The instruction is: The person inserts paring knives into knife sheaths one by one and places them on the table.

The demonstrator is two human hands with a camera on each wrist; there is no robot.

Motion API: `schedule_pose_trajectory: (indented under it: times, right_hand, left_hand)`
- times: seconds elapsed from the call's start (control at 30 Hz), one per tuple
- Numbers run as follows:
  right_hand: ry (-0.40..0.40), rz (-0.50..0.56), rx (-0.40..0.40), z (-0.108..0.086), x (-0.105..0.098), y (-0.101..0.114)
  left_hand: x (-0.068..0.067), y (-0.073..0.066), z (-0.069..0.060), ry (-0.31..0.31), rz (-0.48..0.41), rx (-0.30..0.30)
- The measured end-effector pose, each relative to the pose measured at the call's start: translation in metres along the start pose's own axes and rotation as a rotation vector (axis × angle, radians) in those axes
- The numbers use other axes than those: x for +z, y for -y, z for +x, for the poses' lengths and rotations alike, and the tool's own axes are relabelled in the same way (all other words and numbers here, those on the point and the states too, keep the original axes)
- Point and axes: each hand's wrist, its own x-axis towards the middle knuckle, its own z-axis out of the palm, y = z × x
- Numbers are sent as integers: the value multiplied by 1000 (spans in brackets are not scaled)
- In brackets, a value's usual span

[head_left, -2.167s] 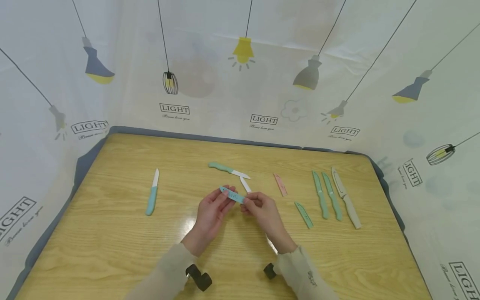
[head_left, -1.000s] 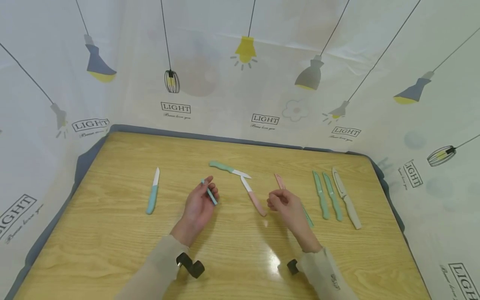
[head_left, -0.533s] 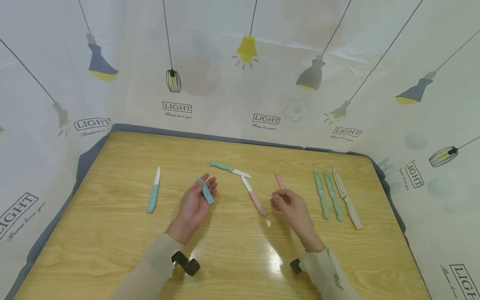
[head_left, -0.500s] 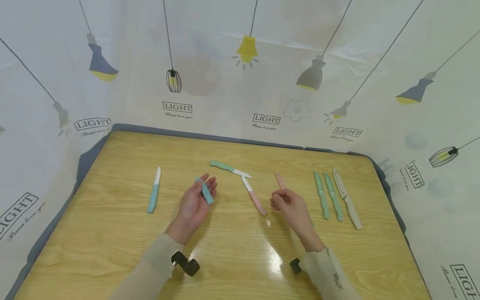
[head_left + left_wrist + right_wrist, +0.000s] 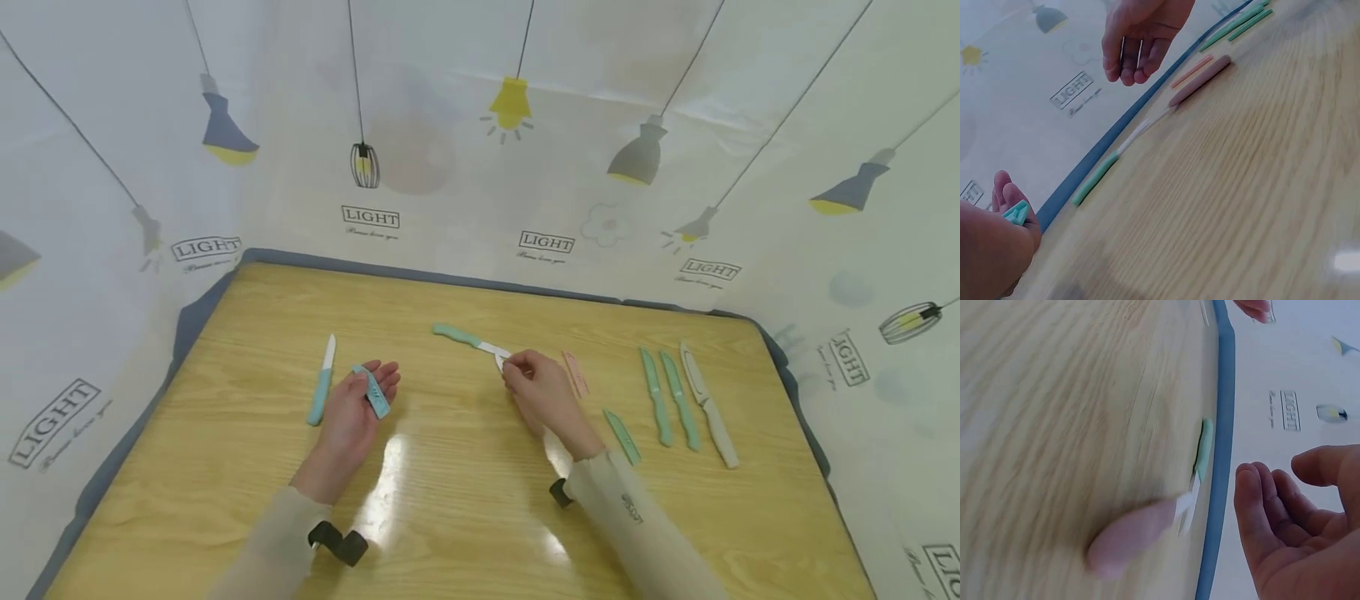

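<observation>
Two pale sleeves extend from the near edge over a wood-grain table, each with a black fitting at the wrist. Left hand: palm up, fingers extended, thumb pinning a light-blue sheath across the fingers, clear of the tabletop. Right hand: raised above the table, palm turned inward, fingers bent loosely, thumb apart from them, gripping nothing. Beneath it lies a pink-handled knife, white blade exposed. Left of the left hand lies a blue-handled knife, blade bare. To the right: a green sheath, two green knives, a cream knife and, farther back, a pink sheath. Farthest out, a green-handled knife lies with its bare blade at the pink-handled knife's tip; contact cannot be determined.
</observation>
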Motion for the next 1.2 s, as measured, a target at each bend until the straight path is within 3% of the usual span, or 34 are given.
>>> schedule_pose_trajectory:
  times: [0.3, 0.47, 0.63, 0.93, 1.2]
  right_hand:
    - [104, -212, -90, 26, 52, 36]
    - [191, -285, -114, 31, 90, 57]
    - [228, -431, -154, 32, 133, 77]
    - [197, -735, -151, 42, 212, 108]
    - [144, -920, -93, 50, 240, 120]
  left_hand:
    - [-40, -52, -15, -80, -167, -17]
    - [-66, -72, -21, -162, -248, 4]
    - [-82, -80, -25, -219, -313, 27]
    - [-95, -85, -32, -180, -497, 103]
    - [-93, -91, -35, -130, -581, 125]
